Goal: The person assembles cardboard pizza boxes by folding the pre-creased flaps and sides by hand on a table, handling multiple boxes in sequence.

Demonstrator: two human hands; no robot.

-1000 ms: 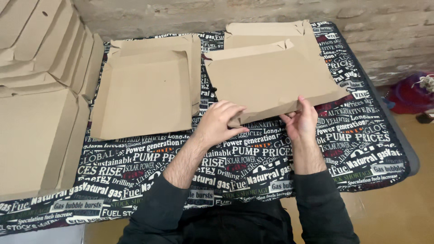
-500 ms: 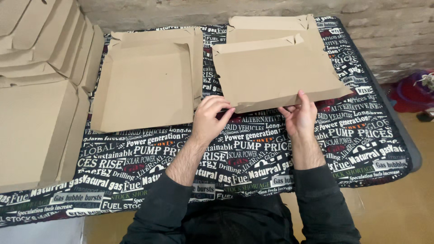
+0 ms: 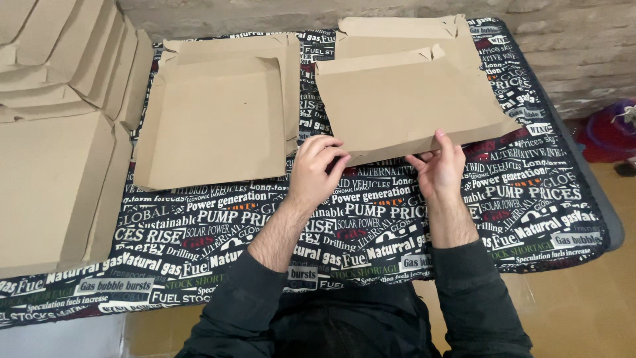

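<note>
Pinched the box by its near edge, left hand and right hand both clamped, toward the table's far right corner. Thin card could have buckled or slipped.

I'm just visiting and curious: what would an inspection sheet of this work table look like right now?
Surface: table under a black cloth printed with white lettering.
Job's things: flat brown cardboard box blank, its near edge lifted off the cloth.
Clutter: second flat brown cardboard blank lying left of it; stack of folded brown cardboard boxes at far left.
Hands: left hand and right hand both grip the lifted blank's near edge.
Cables: nothing seen.
Surroundings: stone wall behind; wooden floor; red object at right.
</note>
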